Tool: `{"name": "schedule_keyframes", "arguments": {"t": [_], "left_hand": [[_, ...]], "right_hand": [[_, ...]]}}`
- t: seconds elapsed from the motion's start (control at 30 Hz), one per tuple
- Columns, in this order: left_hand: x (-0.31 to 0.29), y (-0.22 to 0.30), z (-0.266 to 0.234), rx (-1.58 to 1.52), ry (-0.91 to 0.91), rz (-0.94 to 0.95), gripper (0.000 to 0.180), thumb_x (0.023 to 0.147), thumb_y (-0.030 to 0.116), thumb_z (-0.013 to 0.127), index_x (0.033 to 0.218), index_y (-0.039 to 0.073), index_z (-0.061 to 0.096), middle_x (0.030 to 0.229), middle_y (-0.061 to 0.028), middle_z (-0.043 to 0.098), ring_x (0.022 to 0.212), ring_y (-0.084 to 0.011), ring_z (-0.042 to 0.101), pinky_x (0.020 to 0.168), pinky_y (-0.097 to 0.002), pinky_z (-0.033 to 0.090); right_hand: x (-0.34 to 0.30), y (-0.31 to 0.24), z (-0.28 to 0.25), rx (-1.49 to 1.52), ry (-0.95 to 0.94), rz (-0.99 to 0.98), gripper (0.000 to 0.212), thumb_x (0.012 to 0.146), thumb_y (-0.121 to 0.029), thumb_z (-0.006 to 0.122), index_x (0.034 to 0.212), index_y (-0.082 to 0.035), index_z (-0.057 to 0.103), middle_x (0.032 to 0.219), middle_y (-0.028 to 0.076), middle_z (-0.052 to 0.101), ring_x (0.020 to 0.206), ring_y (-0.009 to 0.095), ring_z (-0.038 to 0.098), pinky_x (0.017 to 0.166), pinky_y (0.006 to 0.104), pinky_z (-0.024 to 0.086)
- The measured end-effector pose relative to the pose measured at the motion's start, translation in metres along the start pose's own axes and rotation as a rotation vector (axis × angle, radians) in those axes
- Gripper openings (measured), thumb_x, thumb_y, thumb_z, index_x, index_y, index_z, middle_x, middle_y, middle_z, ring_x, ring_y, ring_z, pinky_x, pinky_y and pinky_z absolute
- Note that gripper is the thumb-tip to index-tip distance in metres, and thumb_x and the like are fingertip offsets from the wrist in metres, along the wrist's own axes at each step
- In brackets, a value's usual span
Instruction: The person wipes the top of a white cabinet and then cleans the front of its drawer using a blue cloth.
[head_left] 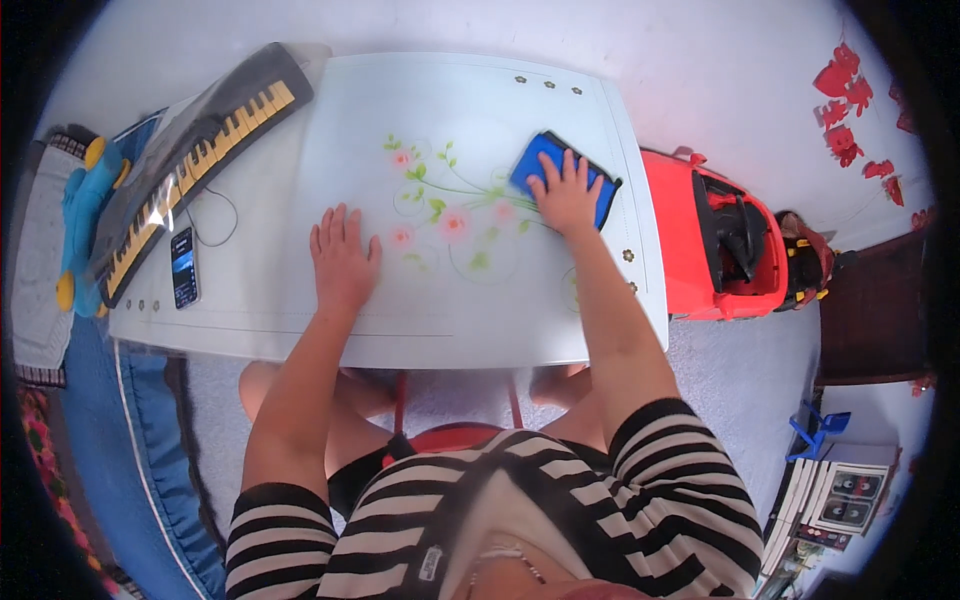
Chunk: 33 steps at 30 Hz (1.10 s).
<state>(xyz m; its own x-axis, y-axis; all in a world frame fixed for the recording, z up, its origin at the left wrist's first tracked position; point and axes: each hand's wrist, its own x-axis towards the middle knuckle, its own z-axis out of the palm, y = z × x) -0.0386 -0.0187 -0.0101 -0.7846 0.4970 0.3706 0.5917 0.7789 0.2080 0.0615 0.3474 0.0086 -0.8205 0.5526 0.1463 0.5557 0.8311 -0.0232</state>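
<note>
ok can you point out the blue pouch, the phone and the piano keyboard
Blue pouch [524,169]: head view, on its uncovered left part.
Phone [185,268]: head view, on the middle of its screen.
Piano keyboard [203,158]: head view, on the keys about midway along.

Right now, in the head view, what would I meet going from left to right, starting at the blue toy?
Blue-and-yellow toy → phone → left hand → largest pink printed flower → right hand on a blue, black-edged item → red toy car.

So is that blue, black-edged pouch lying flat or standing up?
Lying flat: the blue pouch shows its broad face upward on the white, flower-patterned table, under the right hand.
</note>
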Motion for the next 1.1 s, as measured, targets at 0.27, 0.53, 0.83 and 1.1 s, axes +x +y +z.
{"name": "schedule_keyframes", "arguments": {"t": [0.27, 0.53, 0.83, 1.1], "left_hand": [[0.000, -0.005, 0.004, 0.001, 0.014, -0.007, 0.052, 0.096, 0.033, 0.057, 0.139, 0.005, 0.050, 0.152, -0.0175, 0.044, 0.145, -0.0342, 0.035, 0.122, -0.0523, 0.022], [0.002, -0.002, 0.002, 0.052, -0.051, -0.008, 0.055, 0.098, 0.035, 0.055, 0.143, 0.004, 0.048, 0.155, -0.0171, 0.041, 0.147, -0.0331, 0.033, 0.123, -0.0522, 0.020], [0.000, -0.006, 0.005, 0.047, -0.042, 0.002, 0.053, 0.098, 0.033, 0.056, 0.143, 0.005, 0.048, 0.155, -0.0162, 0.041, 0.147, -0.0336, 0.033, 0.122, -0.0522, 0.021], [0.001, -0.007, 0.006, 0.032, 0.013, 0.037, 0.053, 0.097, 0.030, 0.058, 0.143, 0.005, 0.048, 0.153, -0.0168, 0.042, 0.145, -0.0341, 0.035, 0.121, -0.0532, 0.022]], "right_hand": [[-0.175, -0.047, -0.035, 0.068, 0.001, -0.308, 0.061, 0.097, -0.054, 0.053, 0.152, -0.027, 0.046, 0.163, 0.019, 0.027, 0.152, 0.042, 0.019, 0.118, 0.0687, 0.009], [-0.227, 0.001, -0.064, 0.148, -0.171, -0.359, 0.063, 0.092, -0.050, 0.064, 0.150, -0.030, 0.049, 0.165, 0.015, 0.027, 0.153, 0.037, 0.020, 0.121, 0.0641, 0.010], [-0.104, 0.047, -0.027, 0.020, 0.025, -0.237, 0.062, 0.096, -0.054, 0.056, 0.152, -0.029, 0.044, 0.166, 0.014, 0.026, 0.153, 0.036, 0.021, 0.121, 0.0630, 0.011], [0.008, 0.044, -0.009, 0.008, -0.031, 0.031, 0.065, 0.099, -0.066, 0.037, 0.157, -0.035, 0.035, 0.167, 0.012, 0.022, 0.155, 0.037, 0.016, 0.120, 0.0656, 0.008]]}}
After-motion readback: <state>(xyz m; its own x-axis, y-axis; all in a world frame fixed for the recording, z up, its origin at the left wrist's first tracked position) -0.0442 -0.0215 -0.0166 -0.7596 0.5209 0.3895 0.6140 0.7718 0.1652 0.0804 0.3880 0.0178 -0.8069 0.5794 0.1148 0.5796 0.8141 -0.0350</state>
